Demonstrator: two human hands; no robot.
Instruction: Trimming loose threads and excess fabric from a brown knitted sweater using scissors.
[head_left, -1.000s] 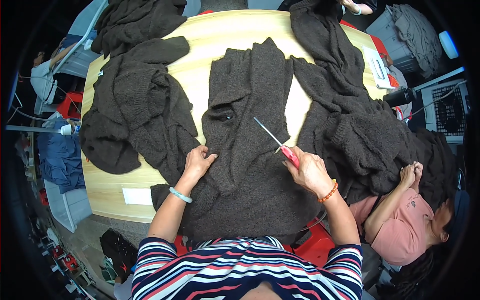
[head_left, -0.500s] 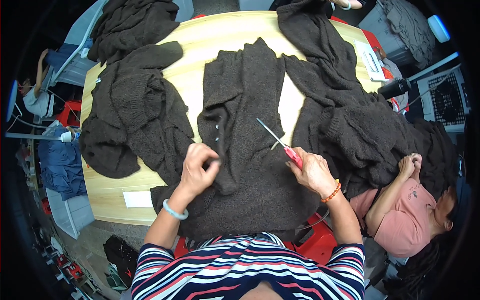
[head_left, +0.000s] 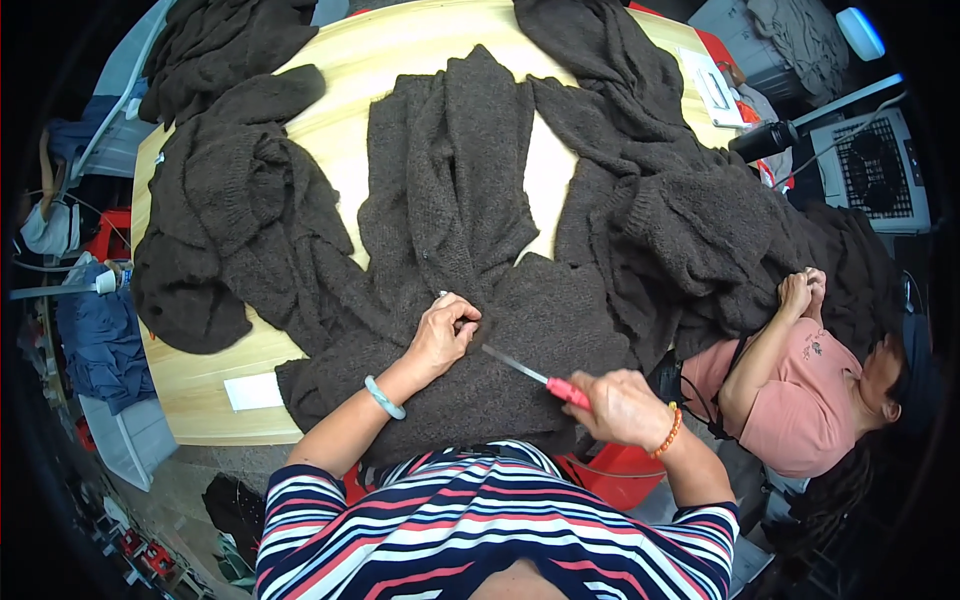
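On the wooden surface point(head_left: 330, 160), a dark knitted garment point(head_left: 450, 220) is spread flat. Its fabric is pinched by the left hand point(head_left: 443, 335); red-handled scissors point(head_left: 540, 377) are gripped in the closed right hand point(head_left: 625, 408).

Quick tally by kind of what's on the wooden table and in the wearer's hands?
Dark brown knit garments or piles: 3, the left pile, the centre garment pinched by the left hand, and the right pile
Red-handled scissors, in the right hand: 1
White paper slip: 1
Total: 5
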